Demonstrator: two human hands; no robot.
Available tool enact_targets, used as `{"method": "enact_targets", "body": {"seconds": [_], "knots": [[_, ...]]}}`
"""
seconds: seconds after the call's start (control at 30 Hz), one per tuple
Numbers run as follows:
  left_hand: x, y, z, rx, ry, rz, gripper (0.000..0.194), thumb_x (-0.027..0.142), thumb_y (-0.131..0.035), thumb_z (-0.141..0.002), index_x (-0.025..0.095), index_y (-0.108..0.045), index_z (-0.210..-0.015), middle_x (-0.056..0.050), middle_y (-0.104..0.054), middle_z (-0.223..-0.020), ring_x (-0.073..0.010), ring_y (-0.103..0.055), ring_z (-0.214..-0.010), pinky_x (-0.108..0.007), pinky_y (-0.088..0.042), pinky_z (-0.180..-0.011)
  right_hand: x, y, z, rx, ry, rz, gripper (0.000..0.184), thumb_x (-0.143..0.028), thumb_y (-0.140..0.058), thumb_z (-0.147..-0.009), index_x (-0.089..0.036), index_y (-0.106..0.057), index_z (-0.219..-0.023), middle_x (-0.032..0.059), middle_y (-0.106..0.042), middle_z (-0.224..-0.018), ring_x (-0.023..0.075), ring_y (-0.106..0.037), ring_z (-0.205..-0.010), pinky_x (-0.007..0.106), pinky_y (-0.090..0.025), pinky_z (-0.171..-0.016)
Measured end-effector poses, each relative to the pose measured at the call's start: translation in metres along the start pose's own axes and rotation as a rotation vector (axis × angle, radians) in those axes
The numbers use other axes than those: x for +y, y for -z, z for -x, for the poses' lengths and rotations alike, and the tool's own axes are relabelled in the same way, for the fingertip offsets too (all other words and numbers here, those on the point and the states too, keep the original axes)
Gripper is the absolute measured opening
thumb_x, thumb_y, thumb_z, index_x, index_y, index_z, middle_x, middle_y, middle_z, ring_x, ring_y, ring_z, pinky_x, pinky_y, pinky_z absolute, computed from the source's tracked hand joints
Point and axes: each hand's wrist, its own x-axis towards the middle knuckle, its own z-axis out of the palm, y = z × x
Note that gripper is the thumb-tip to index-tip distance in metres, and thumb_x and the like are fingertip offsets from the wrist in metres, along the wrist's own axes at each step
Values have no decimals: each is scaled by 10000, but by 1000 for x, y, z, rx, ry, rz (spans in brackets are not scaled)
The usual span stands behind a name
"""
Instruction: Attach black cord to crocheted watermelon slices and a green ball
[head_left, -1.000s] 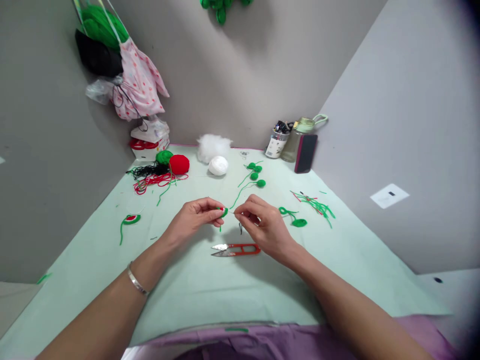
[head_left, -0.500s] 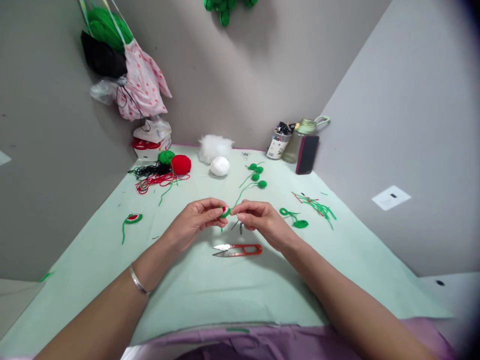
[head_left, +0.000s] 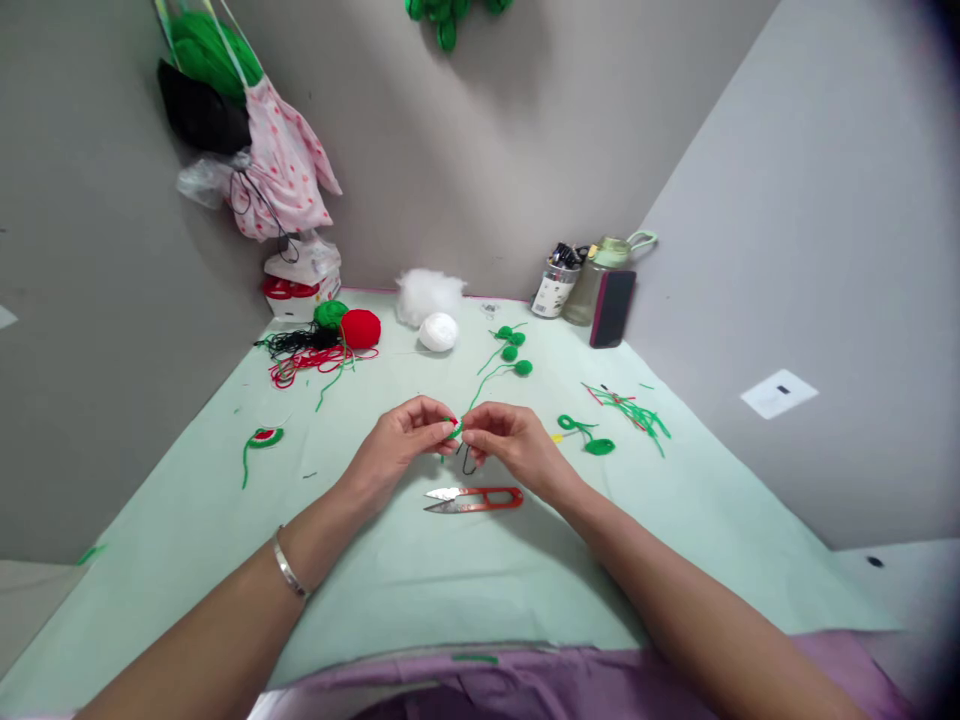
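A small crocheted watermelon slice, red with a green edge, is pinched in my left hand. My right hand is closed too, its thumb and fingertips meeting at the slice's right edge. My fingers cover most of the piece. A loop of black yarn dangles beneath my right fingertips. Just below the hands lie orange-handled thread snips, blades pointing left. Another watermelon slice with a green tail rests on the table to the left.
Red yarn, black yarn, a white ball and stuffing sit at the back. Small green balls, a green leaf shape and yarn scraps lie rightward. A phone leans against a bottle.
My right hand, a little apart from the slice at first, has come in against its edge. The black yarn loop now hangs lower. A yellow piece shows beside my right wrist.
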Motion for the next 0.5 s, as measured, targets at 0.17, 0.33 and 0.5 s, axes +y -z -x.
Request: {"method": "enact_targets", "body": {"seconds": [0.17,0.33,0.5], "knots": [[-10,1,-3,-6,-25,-75,156,288,-709,-779,163,-639,-838,7,-652,-764,-123,-592,-723,-261,-453,-734,1,-2,2,-41,-9,-55,223,-301,-697,-767,-165,-633,-932,0,-650,-698,137,-626,-607,302,-541,-639],[-12,1,-3,-48,16,-65,174,304,-712,-769,157,-644,-833,4,-640,-796,-123,-593,-749,-267,-452,-767,-5,-1,6,70,199,397,151,-284,-580,-877,-196,-692,-928,37,-679,-836,148,-619,-747,285,-493,-704],[-11,-1,-2,-34,33,-126,250,332,-732,-741,163,-603,-873,8,-618,-789,-138,-614,-745,-280,-454,-751,-7,4,7,22,194,562,92,-250,-611,-855,-185,-675,-842,4,-659,-719,113,-565,-626,240,-433,-610]]}}
